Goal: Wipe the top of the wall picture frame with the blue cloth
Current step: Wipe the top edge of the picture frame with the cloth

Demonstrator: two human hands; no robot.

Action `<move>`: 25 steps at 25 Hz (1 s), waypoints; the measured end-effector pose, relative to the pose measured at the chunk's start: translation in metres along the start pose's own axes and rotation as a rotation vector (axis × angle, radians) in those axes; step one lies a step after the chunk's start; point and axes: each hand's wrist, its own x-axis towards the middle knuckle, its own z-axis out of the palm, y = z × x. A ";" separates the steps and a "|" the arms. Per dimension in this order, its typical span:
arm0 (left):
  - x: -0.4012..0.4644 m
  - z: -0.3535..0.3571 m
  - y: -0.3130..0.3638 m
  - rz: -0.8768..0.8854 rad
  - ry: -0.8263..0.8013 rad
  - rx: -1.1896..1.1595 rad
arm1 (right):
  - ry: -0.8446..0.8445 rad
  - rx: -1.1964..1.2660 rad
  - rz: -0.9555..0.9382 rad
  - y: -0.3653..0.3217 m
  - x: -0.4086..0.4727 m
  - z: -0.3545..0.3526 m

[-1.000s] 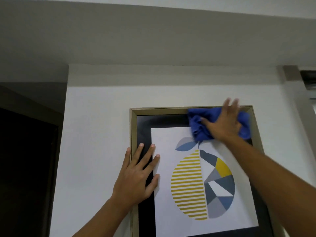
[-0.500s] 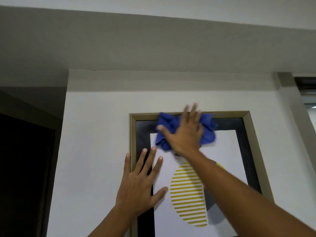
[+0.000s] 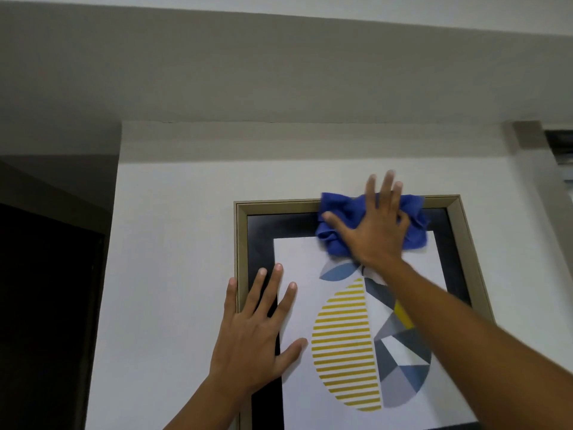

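Note:
A picture frame [image 3: 279, 207] with a gold-coloured border, black mat and a striped yellow and grey print hangs on the white wall. My right hand [image 3: 376, 226] presses a crumpled blue cloth [image 3: 338, 212] flat against the frame's top bar, right of centre, with its fingertips reaching above the top edge. My left hand [image 3: 254, 330] lies flat with fingers spread on the frame's left side, over the gold border and black mat.
A dark doorway [image 3: 46, 305] opens to the left of the white wall [image 3: 173, 259]. A grey ceiling beam [image 3: 279, 72] runs overhead. A dark fixture [image 3: 561, 144] shows at the right edge.
My right hand slid the blue cloth along the top bar: from the right end leftward to centre, then back to the right. My left hand stayed pressed on the left side.

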 end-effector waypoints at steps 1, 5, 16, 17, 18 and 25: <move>0.000 -0.001 0.000 -0.001 -0.005 -0.002 | 0.013 0.002 0.040 0.021 0.006 -0.007; 0.000 -0.004 0.002 0.003 -0.031 0.001 | 0.036 0.030 0.237 0.083 0.018 -0.030; 0.001 -0.002 0.005 0.012 -0.028 0.008 | -0.012 0.057 -0.094 -0.108 -0.030 0.029; 0.001 -0.001 0.004 0.012 -0.034 -0.001 | -0.006 0.079 -0.129 -0.133 -0.036 0.039; 0.001 0.000 0.004 0.012 -0.038 -0.009 | -0.006 0.106 -0.138 -0.151 -0.040 0.045; -0.003 -0.001 0.004 0.013 -0.012 0.015 | 0.001 0.009 -0.240 -0.088 -0.025 0.032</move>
